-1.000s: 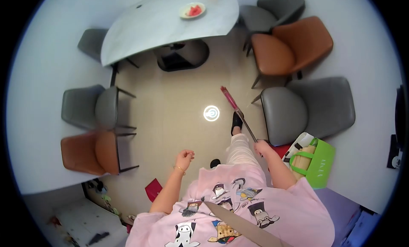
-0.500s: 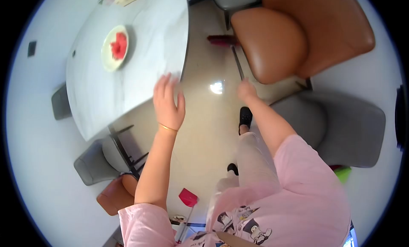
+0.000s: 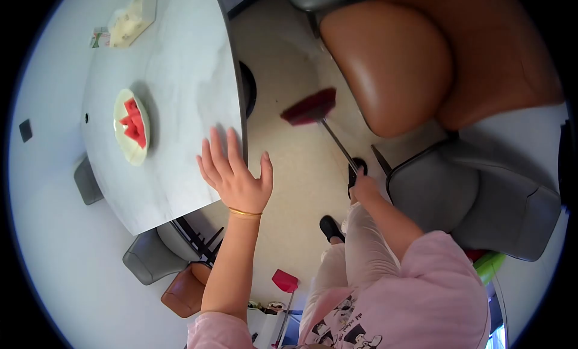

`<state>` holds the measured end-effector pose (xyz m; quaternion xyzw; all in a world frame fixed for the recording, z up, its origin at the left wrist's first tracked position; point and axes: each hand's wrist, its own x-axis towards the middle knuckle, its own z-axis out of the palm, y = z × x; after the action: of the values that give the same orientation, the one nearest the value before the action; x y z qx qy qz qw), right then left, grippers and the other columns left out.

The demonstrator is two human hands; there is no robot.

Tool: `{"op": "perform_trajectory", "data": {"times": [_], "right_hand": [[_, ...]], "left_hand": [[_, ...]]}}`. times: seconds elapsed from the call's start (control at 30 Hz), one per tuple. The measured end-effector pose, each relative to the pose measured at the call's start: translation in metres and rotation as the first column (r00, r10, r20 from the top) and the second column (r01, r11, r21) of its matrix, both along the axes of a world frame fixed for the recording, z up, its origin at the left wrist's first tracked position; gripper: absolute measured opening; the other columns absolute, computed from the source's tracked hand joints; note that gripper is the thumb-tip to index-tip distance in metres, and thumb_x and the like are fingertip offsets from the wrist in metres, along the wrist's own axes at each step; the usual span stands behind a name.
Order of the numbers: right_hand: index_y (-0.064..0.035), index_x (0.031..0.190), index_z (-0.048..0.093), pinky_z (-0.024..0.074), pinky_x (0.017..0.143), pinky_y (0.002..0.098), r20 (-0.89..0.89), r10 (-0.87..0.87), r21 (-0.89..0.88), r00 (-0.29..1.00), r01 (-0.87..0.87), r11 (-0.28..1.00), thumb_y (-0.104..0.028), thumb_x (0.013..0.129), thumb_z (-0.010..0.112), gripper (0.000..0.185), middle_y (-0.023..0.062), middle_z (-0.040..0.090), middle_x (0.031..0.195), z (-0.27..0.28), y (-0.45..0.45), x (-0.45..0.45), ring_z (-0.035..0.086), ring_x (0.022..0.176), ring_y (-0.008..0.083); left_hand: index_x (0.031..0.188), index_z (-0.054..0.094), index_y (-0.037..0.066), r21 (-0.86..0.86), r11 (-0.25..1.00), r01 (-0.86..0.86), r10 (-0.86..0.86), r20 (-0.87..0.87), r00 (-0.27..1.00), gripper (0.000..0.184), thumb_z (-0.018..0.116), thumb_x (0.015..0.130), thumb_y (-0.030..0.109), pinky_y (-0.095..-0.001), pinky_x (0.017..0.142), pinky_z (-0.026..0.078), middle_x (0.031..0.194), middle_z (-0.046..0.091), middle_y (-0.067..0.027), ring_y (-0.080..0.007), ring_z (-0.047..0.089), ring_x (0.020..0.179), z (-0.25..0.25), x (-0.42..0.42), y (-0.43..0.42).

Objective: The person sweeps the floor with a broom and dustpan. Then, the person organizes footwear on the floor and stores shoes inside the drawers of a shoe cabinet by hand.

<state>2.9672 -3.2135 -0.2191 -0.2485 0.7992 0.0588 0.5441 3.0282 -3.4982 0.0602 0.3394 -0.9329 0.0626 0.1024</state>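
My left hand (image 3: 236,177) is spread, palm down, over the near edge of the marble-look table (image 3: 180,66); whether it touches the top I cannot tell. It holds nothing, and a gold bracelet circles the wrist. My right hand (image 3: 365,186) is wrapped round the thin metal handle of a broom (image 3: 310,108). The broom's dark red head lies over the floor between the table and a brown chair (image 3: 388,66). On the table a pale oval plate (image 3: 123,145) carries red pieces of what looks like watermelon.
Grey chairs stand at the right (image 3: 433,186) and lower left (image 3: 153,255), beside another brown chair (image 3: 185,290). A red dustpan (image 3: 285,281) with a long handle is near my feet. A tissue-like packet (image 3: 132,22) lies on the table.
The view has turned and come closer to the table and brown chair. My left hand has risen and spread out over the table edge. The broom head has swung round ahead of my right hand.
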Motion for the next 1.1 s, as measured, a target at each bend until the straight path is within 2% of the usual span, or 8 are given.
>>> {"op": "perform_trajectory", "data": {"times": [0.13,0.2,0.3,0.53,0.63,0.7,0.77,1.1], "right_hand": [[0.0013,0.146,0.027,0.0545,0.079,0.0440,0.023,0.131,-0.153,0.991,-0.126,0.980,-0.016,0.092,0.052,0.062,0.0228,0.066,0.095,0.051,0.027,-0.001,0.066,0.091,0.0356],[0.0012,0.145,0.029,0.0544,0.076,0.0456,-0.048,-0.168,-0.225,0.985,0.153,0.962,-0.015,0.091,0.052,0.061,0.0236,0.065,0.093,0.040,0.039,0.014,0.066,0.088,0.0373],[0.0014,0.145,0.028,0.0544,0.076,0.0457,-0.152,-0.219,-0.248,0.964,0.178,0.952,-0.013,0.091,0.052,0.061,0.0245,0.065,0.092,0.066,0.011,0.010,0.066,0.085,0.0383],[0.0016,0.149,0.018,0.0552,0.077,0.0430,-0.151,-0.323,-0.075,0.934,0.315,0.946,-0.008,0.092,0.047,0.065,0.0273,0.065,0.102,0.022,-0.082,-0.032,0.067,0.091,0.0370],[0.0013,0.149,0.018,0.0552,0.082,0.0397,-0.173,-0.267,-0.102,0.948,0.252,0.962,-0.005,0.091,0.047,0.066,0.0282,0.064,0.107,0.000,-0.120,-0.033,0.067,0.096,0.0351],[0.0012,0.149,0.018,0.0533,0.088,0.0370,-0.162,-0.034,-0.105,0.986,0.017,0.994,-0.005,0.091,0.046,0.065,0.0272,0.063,0.113,-0.009,-0.146,-0.049,0.065,0.101,0.0339],[0.0010,0.149,0.019,0.0509,0.092,0.0386,-0.164,-0.057,-0.151,0.985,0.032,0.988,-0.009,0.093,0.042,0.061,0.0250,0.063,0.116,-0.036,-0.171,-0.066,0.064,0.106,0.0340],[-0.0011,0.128,0.047,0.0499,0.092,0.0434,-0.153,-0.213,-0.267,0.965,0.167,0.949,-0.014,0.097,0.037,0.035,0.0207,0.063,0.119,-0.067,-0.287,-0.087,0.061,0.111,0.0356]], "left_hand": [[0.138,0.046,0.003,0.025,1.000,0.001,-0.001,-0.026,1.000,0.069,0.068,0.077,0.026,-0.0510,0.109,0.026,0.143,0.041,-0.0191,-0.0407,0.034,0.132,-0.001,0.001,0.000],[0.137,0.046,0.003,0.023,1.000,0.001,0.000,-0.033,0.999,0.069,0.068,0.076,0.025,-0.0506,0.108,0.027,0.143,0.042,-0.0191,-0.0405,0.034,0.131,-0.002,0.001,-0.001],[0.137,0.046,0.002,0.019,1.000,-0.002,0.003,-0.035,0.999,0.069,0.068,0.076,0.024,-0.0503,0.108,0.028,0.142,0.043,-0.0192,-0.0403,0.036,0.130,-0.002,0.001,0.000],[0.136,0.047,0.000,0.031,1.000,-0.002,0.003,-0.033,0.999,0.069,0.067,0.075,0.027,-0.0503,0.107,0.029,0.140,0.044,-0.0197,-0.0411,0.037,0.129,-0.006,0.001,-0.001],[0.135,0.047,-0.001,0.048,0.999,0.011,-0.009,-0.047,0.999,0.069,0.067,0.075,0.028,-0.0502,0.107,0.029,0.140,0.044,-0.0204,-0.0414,0.037,0.129,-0.005,0.003,-0.005],[0.135,0.048,0.001,0.048,0.999,0.002,0.001,-0.047,0.999,0.070,0.066,0.074,0.030,-0.0515,0.108,0.028,0.140,0.045,-0.0200,-0.0407,0.038,0.128,-0.009,0.004,-0.006],[0.135,0.050,0.002,0.045,0.999,-0.006,0.008,-0.044,0.999,0.071,0.066,0.073,0.033,-0.0527,0.109,0.026,0.140,0.046,-0.0195,-0.0399,0.038,0.127,-0.011,0.005,-0.008],[0.134,0.047,-0.005,-0.003,1.000,0.011,-0.011,0.007,1.000,0.069,0.065,0.078,0.030,-0.0486,0.106,0.031,0.138,0.047,-0.0234,-0.0415,0.037,0.129,-0.013,0.002,-0.010]]}}
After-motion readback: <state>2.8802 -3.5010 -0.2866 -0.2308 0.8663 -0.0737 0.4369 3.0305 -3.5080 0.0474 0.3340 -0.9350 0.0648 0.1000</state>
